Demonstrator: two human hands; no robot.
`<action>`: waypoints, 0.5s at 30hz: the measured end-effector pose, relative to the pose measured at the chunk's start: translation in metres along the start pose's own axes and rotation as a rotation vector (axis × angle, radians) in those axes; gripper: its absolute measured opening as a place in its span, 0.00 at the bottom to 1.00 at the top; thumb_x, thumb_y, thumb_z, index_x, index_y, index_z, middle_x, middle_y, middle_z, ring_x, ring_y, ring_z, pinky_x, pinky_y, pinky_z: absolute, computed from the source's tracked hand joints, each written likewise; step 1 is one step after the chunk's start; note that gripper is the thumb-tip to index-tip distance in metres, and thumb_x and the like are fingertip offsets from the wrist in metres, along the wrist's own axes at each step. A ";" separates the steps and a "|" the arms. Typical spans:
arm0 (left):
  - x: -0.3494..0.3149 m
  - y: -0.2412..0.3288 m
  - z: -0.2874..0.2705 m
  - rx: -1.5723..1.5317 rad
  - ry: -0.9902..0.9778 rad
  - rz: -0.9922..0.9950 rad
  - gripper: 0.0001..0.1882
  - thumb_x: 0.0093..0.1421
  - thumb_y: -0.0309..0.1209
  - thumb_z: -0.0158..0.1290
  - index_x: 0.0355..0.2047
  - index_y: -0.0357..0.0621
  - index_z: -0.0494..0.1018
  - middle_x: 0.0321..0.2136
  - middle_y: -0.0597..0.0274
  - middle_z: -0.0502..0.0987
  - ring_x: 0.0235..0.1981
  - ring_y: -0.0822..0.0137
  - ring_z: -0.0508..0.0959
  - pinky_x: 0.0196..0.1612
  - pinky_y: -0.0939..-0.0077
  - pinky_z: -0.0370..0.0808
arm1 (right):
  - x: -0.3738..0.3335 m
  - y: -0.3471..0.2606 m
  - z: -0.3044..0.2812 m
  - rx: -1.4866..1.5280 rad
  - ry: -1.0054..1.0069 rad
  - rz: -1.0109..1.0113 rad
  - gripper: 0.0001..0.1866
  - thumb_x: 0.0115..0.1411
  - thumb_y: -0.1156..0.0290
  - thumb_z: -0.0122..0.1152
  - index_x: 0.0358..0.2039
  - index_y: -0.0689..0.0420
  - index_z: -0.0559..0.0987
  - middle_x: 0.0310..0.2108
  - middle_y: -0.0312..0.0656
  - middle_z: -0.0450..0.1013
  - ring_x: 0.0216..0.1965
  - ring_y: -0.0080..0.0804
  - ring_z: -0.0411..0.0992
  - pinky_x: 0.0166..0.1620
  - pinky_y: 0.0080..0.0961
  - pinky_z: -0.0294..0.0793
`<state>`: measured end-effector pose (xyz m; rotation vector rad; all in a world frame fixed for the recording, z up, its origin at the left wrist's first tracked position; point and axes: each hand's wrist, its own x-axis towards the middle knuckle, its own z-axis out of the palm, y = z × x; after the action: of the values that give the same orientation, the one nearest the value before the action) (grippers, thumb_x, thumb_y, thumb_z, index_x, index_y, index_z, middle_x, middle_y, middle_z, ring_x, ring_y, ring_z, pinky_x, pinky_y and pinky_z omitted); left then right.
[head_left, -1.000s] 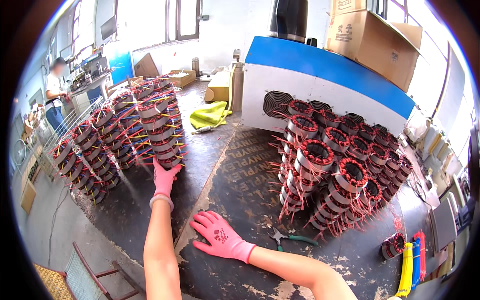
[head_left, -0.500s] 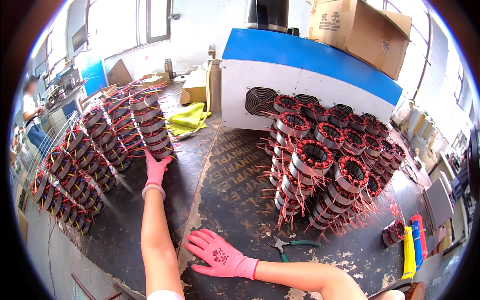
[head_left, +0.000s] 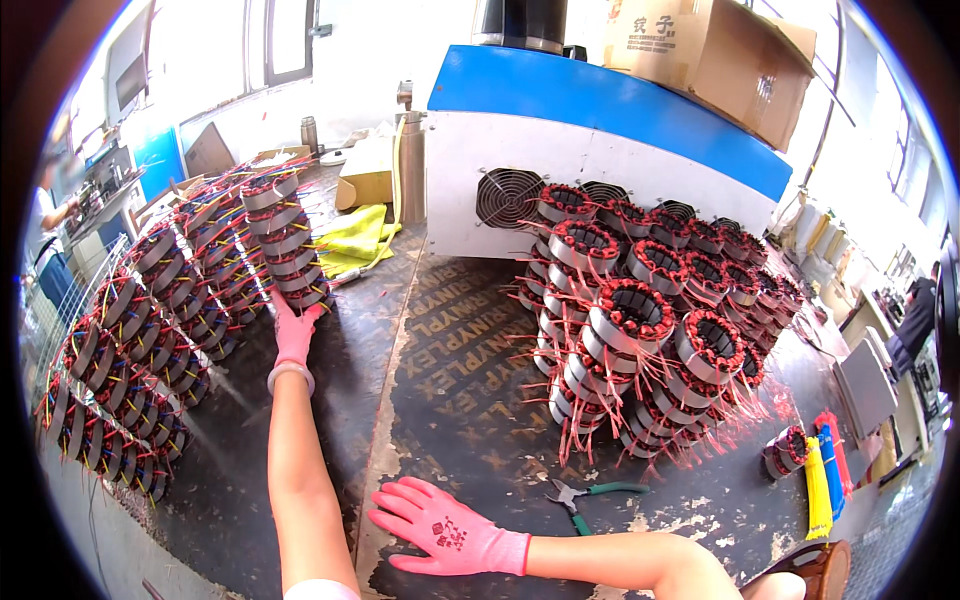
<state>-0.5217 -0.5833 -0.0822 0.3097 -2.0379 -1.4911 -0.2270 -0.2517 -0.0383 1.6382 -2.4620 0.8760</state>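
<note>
My left hand (head_left: pixel 294 335), in a pink glove, reaches to the foot of a tall stack of motor stators (head_left: pixel 283 240). Its thumb and fingers are spread around the lowest stator, with the fingertips partly hidden. These stators are grey rings with red windings and coloured leads. My right hand (head_left: pixel 445 528), gloved in pink too, rests flat on the dark tabletop (head_left: pixel 440 400) with fingers apart and nothing held. Beside it lie green-handled cutting pliers (head_left: pixel 590 492). Further stator stacks (head_left: pixel 135 335) lean in rows to the left of my left hand.
Many stacked stators (head_left: pixel 640 330) fill the table's right half, before a blue-and-white machine (head_left: pixel 600 130) bearing a cardboard box (head_left: pixel 710 65). A single stator (head_left: pixel 786 452) stands near yellow, blue and red wire bundles (head_left: pixel 820 485). A yellow cloth (head_left: pixel 355 240) lies at the back. A person (head_left: pixel 50 225) stands far left.
The whole view has shifted a little, so most things sit further left. Both hands keep their places: left at the stack's foot, right flat on the table.
</note>
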 end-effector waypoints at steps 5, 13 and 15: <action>0.008 -0.008 0.006 0.004 0.015 0.022 0.57 0.53 0.23 0.62 0.77 0.46 0.40 0.49 0.53 0.77 0.27 0.67 0.76 0.27 0.71 0.75 | 0.001 0.001 0.000 -0.018 0.000 -0.001 0.34 0.65 0.50 0.57 0.64 0.61 0.68 0.66 0.54 0.63 0.68 0.52 0.61 0.72 0.49 0.55; 0.007 -0.010 0.002 -0.068 -0.051 0.029 0.56 0.53 0.24 0.65 0.76 0.44 0.42 0.48 0.56 0.76 0.32 0.70 0.76 0.30 0.74 0.74 | -0.001 0.002 -0.002 -0.005 0.019 -0.017 0.33 0.65 0.50 0.58 0.63 0.60 0.69 0.65 0.52 0.64 0.67 0.51 0.62 0.71 0.48 0.57; -0.007 -0.009 -0.003 -0.129 -0.008 0.099 0.55 0.54 0.25 0.65 0.75 0.42 0.43 0.48 0.56 0.76 0.33 0.71 0.75 0.31 0.75 0.73 | -0.001 0.001 -0.001 0.001 0.035 -0.027 0.33 0.65 0.51 0.58 0.62 0.60 0.69 0.65 0.52 0.64 0.66 0.51 0.62 0.71 0.48 0.57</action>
<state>-0.5161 -0.5851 -0.0921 0.1491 -1.9239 -1.5562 -0.2280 -0.2505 -0.0383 1.6383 -2.4110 0.8952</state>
